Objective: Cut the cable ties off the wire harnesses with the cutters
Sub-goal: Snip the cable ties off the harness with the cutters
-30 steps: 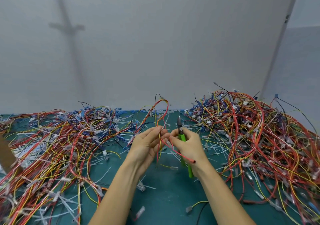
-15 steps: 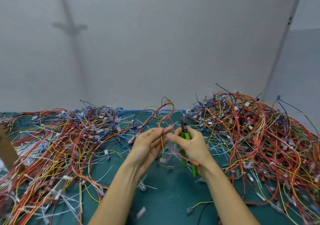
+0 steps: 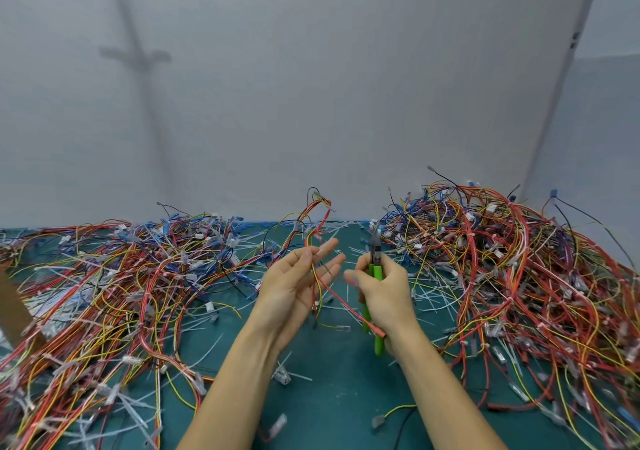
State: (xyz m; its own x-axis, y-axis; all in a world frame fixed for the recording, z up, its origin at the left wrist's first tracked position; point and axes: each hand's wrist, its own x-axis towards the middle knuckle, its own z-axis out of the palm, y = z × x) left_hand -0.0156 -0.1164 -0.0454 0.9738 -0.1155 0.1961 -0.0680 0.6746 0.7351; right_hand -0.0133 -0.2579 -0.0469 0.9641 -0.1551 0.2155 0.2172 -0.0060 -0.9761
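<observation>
My left hand (image 3: pixel 291 287) is raised over the green mat (image 3: pixel 329 390), palm turned right and fingers spread straight. A thin harness of red and yellow wires (image 3: pixel 317 214) runs across that palm and arches up above it; its red tail trails down under my right wrist. My right hand (image 3: pixel 389 297) grips the green-handled cutters (image 3: pixel 376 271) upright, with the metal jaws pointing up beside the harness and not touching it. I cannot tell if my left thumb still pins the wires.
A low tangle of red, yellow and blue harnesses (image 3: pixel 121 276) covers the left of the mat. A taller heap (image 3: pixel 502 259) fills the right. Loose cut cable ties (image 3: pixel 427 297) and white connectors litter the middle. A brown cardboard edge (image 3: pixel 14 307) is at far left, and a grey wall stands behind.
My left fingers, which pinched the harness beside my right fingertips, have spread straight. My right hand has drawn away to the right with the cutters.
</observation>
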